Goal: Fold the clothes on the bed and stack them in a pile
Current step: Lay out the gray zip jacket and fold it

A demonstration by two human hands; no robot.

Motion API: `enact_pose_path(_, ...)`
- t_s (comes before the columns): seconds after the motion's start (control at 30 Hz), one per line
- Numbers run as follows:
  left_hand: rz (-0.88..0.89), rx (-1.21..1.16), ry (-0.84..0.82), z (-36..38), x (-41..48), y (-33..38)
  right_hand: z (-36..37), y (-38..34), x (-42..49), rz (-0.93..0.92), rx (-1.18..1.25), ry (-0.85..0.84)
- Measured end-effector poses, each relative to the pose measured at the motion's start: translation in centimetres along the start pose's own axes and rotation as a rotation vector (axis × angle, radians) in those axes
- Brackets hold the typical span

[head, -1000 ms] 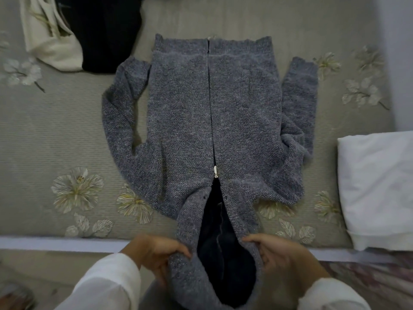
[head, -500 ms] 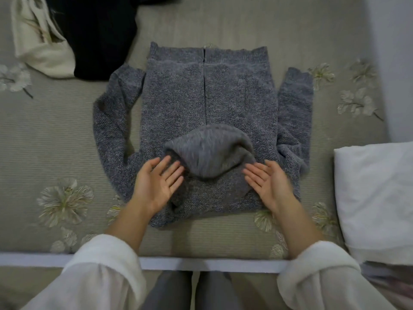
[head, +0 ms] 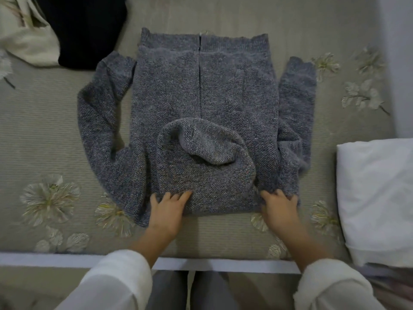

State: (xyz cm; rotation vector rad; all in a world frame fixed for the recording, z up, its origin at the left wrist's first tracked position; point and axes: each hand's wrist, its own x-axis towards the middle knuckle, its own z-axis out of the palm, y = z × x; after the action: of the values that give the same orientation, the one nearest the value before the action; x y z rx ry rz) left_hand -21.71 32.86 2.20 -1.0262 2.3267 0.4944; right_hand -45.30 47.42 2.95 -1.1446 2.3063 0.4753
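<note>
A grey knit zip hoodie [head: 201, 90] lies flat on the bed with its hem at the far side. Its hood [head: 201, 157] is folded up over the body, and a sleeve lies along each side. My left hand [head: 167, 209] rests with spread fingers on the near edge of the hoodie, left of the hood. My right hand [head: 279, 206] presses on the near right corner by the right sleeve. Neither hand lifts the fabric. A black garment [head: 89, 30] lies at the far left.
A cream cloth item [head: 26, 39] lies beside the black garment at the far left. A white pillow [head: 375, 198] sits at the right. The bedspread [head: 44, 130] is grey-green with embroidered flowers, and the bed's white edge [head: 223, 264] runs just before my legs.
One second ago both hands held the hood at the bed's edge. It was then flipped onto the hoodie's body, and my hands have come down onto the near edge.
</note>
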Motion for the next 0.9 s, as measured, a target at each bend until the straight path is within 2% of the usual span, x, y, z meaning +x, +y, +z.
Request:
enact_pose_path(0.07,0.065,0.017,-0.045,-0.8,0.0,-0.8,0.3,1.0,-0.9,-0.047,0.070,0.021)
enact_pose_path(0.1,0.102,0.011,-0.089,-1.2,0.0,-1.1,0.5,1.6,-1.4,-0.063,0.112,-0.031)
enact_pose_path(0.27,0.175,0.113,-0.411,-2.5,-0.8,-1.4,2.5,1.8,-3.5,-0.154,0.284,-0.562)
enact_pose_path(0.33,0.153,0.179,-0.522,-2.0,-1.2,-1.0,3.4,1.4,-3.3,-0.162,0.402,-0.594)
enact_pose_path(0.4,0.108,0.143,-0.572,-1.7,-1.2,-0.4,3.2,1.6,-2.8,-0.085,0.659,-0.507)
enact_pose_path(0.47,0.136,0.053,-0.453,-1.8,-1.1,0.7,1.8,2.6,-1.9,0.061,0.994,-0.390)
enact_pose_path(0.53,0.188,-0.059,-0.133,-1.7,-0.6,2.5,0.1,4.3,-0.6,0.199,1.262,-0.213)
enact_pose_path(0.6,0.164,-0.137,0.158,-1.5,0.5,4.5,-1.4,6.4,0.8,0.291,1.348,-0.018)
enact_pose_path(0.63,0.115,-0.157,0.204,-1.6,1.4,5.5,-2.0,7.3,1.4,0.316,1.329,0.051)
enact_pose_path(0.73,0.062,-0.179,0.115,-1.1,4.2,6.9,-2.6,8.4,2.9,0.313,1.207,0.165)
enact_pose_path(0.83,0.157,-0.191,0.070,-0.7,6.2,7.0,-3.4,6.6,3.3,0.128,1.067,0.184)
enact_pose_path(0.9,0.172,-0.286,0.191,-1.3,6.2,6.4,-3.2,3.9,3.3,-0.025,1.016,0.147)
